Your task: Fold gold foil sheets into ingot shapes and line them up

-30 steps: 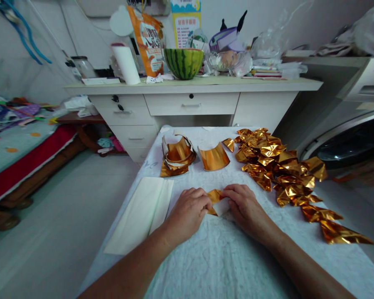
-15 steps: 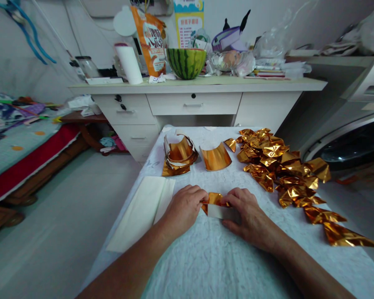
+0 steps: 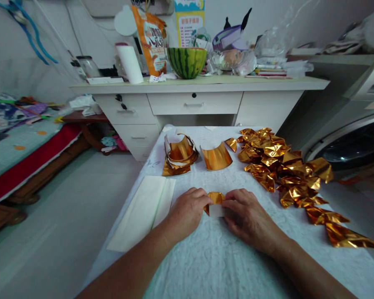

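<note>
Between my hands, low over the cloth-covered table (image 3: 202, 257), is a small piece of gold foil paper (image 3: 216, 197) with a whitish strip along its near side. My left hand (image 3: 190, 209) pinches its left end. The fingers of my right hand (image 3: 244, 216) are closed on its right end and partly cover the strip. Beyond my hands lie a curved gold sheet (image 3: 216, 157) and a stack of curled gold sheets (image 3: 180, 151). White paper sheets (image 3: 140, 211) rest left of my left hand.
A long pile of folded gold foil pieces (image 3: 279, 160) runs down the table's right side. Behind the table stands a white desk (image 3: 193, 85) with a watermelon-patterned bowl (image 3: 187, 62). A washing machine (image 3: 349, 124) is at the right.
My hands have drawn slightly closer together on the gold foil piece, and its folded top looks more pointed. Less of the whitish strip shows. The view has shifted slightly.
</note>
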### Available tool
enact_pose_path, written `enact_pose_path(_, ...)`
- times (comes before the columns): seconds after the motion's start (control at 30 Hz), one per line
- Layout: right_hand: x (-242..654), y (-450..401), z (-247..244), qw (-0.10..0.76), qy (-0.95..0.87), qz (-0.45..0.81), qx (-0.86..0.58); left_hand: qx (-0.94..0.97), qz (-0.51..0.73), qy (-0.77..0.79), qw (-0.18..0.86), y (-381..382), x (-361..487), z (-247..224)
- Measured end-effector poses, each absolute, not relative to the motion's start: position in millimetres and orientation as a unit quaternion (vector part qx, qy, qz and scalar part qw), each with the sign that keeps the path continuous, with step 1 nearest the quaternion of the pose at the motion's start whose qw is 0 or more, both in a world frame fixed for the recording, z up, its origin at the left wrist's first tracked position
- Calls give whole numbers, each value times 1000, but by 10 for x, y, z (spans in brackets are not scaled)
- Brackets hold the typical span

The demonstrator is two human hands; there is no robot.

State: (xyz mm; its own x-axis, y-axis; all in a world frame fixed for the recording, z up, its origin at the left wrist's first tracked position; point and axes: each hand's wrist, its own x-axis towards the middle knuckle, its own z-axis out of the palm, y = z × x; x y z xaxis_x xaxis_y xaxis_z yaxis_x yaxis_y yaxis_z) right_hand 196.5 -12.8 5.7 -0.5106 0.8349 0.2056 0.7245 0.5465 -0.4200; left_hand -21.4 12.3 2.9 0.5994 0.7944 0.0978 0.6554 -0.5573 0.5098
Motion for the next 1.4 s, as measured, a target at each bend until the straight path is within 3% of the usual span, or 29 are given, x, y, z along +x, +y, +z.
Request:
enact_pose_path(0.4, 1924, -146, 8, 135, -877, 106, -449, 878, 148, 414, 191, 89, -154, 85)
enact_pose_path(0.9, 2100, -51, -28, 248, -871, 157, -394, 889, 138, 407, 157, 47, -176, 47)
enact_pose_path(1.4, 2016, -52, -32, 256, -826, 272, -423, 903, 132, 384, 141, 31, -199, 76)
